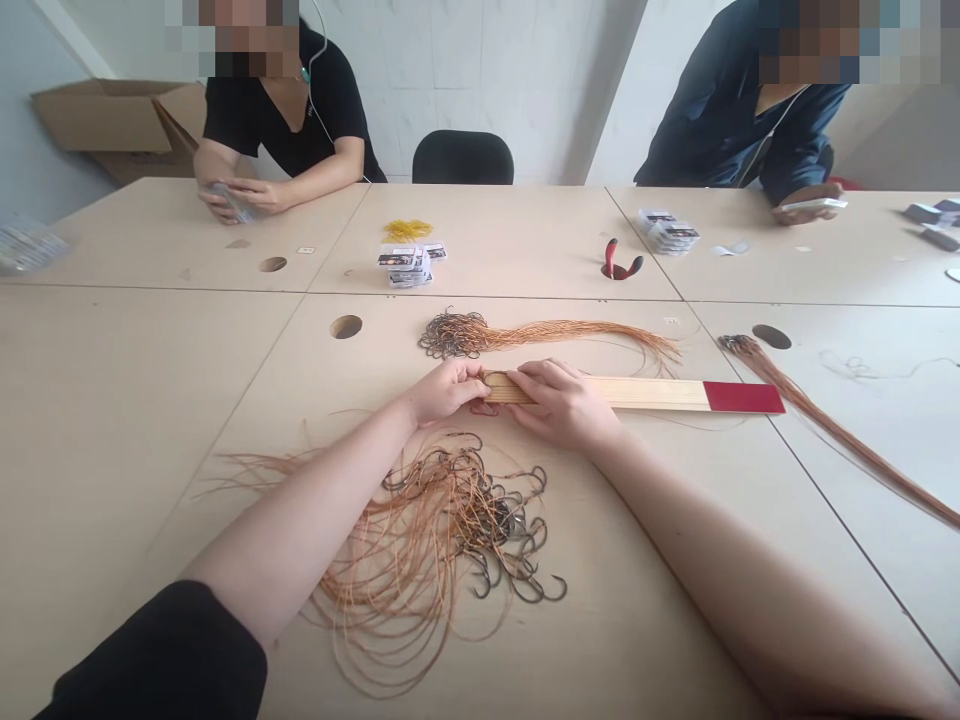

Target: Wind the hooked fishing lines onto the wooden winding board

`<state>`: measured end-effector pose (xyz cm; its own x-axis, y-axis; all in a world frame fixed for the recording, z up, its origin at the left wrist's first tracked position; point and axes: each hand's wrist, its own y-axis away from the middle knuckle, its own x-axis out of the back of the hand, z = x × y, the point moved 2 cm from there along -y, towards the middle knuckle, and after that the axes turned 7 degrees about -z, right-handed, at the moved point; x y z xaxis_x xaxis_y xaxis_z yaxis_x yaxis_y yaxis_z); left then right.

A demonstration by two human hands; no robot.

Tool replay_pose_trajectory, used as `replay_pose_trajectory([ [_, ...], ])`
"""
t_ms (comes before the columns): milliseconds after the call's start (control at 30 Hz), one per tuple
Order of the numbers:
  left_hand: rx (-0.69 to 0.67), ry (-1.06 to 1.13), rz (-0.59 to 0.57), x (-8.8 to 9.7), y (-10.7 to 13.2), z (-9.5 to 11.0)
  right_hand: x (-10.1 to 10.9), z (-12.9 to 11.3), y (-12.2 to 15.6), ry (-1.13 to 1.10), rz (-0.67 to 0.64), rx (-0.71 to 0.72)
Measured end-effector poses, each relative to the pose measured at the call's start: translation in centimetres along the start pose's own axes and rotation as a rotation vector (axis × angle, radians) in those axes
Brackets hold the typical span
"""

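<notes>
A long wooden stick with a red end [660, 393] lies across the table in front of me. My left hand [444, 390] is closed with its fingertips pinched at the stick's left end. My right hand [559, 400] lies curled over the stick just to the right, pressing it down. Between my forearms sits a tangled pile of fishing hooks on orange lines [457, 520]. A tidier bundle of hooks with lines [480, 335] lies just beyond my hands.
A third hook bundle [810, 410] trails off to the right. Red pliers [622, 262], small packets [409, 262] and yellow rubber bands [407, 229] lie farther back. Two people sit across the table. Round cable holes [346, 326] dot the tabletop.
</notes>
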<state>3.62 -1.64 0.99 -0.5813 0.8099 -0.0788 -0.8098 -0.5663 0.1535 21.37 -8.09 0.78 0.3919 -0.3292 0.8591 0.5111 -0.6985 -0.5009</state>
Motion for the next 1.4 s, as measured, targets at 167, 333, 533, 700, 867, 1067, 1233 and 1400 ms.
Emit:
replay_pose_trajectory([
  [167, 0.009, -0.018, -0.027, 0.06, 0.04, -0.03, -0.01, 0.02, 0.05, -0.002, -0.006, 0.009],
  [333, -0.001, -0.030, -0.046, 0.13, 0.01, -0.08, 0.01, 0.10, -0.02, 0.003, -0.026, -0.004],
  [533, 0.002, -0.071, -0.055, 0.21, -0.07, -0.17, 0.08, 0.04, -0.11, -0.010, -0.023, -0.005],
  [700, 0.005, -0.099, -0.047, 0.30, -0.08, -0.29, 0.12, -0.01, -0.12, -0.030, -0.009, 0.004],
  [867, 0.002, -0.079, -0.055, 0.29, -0.16, -0.34, 0.22, -0.08, -0.11, -0.037, -0.005, 0.000],
  [1067, -0.005, -0.053, -0.054, 0.07, -0.12, -0.01, 0.28, -0.16, -0.14, -0.022, -0.021, -0.001],
  [1233, -0.007, -0.038, -0.061, 0.05, -0.02, 0.04, 0.33, -0.21, -0.17, -0.026, -0.028, 0.000],
  [1400, -0.017, 0.080, -0.093, 0.39, 0.01, -0.33, 0.47, -0.28, -0.16, -0.026, -0.024, 0.004],
])
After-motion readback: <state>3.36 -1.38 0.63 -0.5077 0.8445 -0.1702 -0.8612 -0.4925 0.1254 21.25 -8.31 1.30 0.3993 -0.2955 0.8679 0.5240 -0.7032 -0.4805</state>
